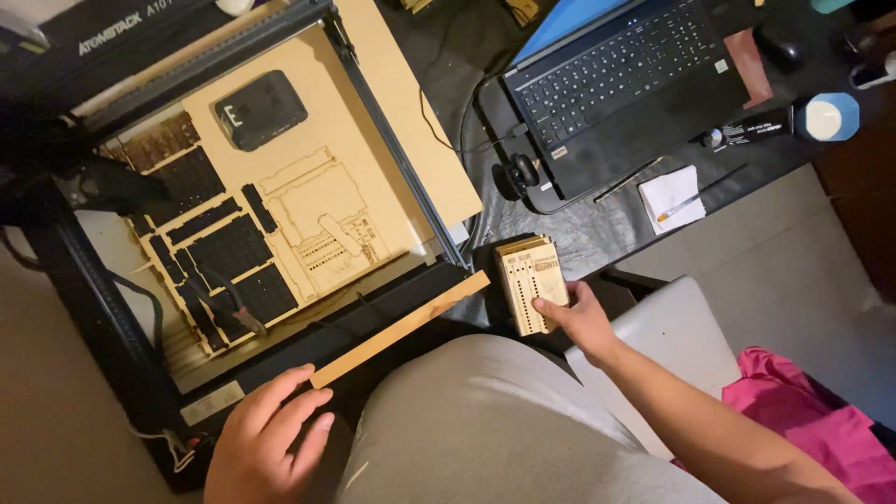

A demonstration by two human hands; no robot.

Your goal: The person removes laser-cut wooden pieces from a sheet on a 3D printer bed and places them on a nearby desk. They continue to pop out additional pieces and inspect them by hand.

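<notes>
Right hand [583,322] pinches stacked pale engraved wooden panels [532,282]; left hand [266,439], fingers loose, touches near end of long thin wooden strip [401,329] running diagonally toward panels.

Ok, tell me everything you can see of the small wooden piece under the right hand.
The small wooden piece is a pale rectangular plywood panel, engraved with rows of small marks and slots. It seems to top a thin stack of similar panels. It lies flat on the dark table near its front edge, beside the cutter frame. The right hand touches its lower right corner.
</notes>
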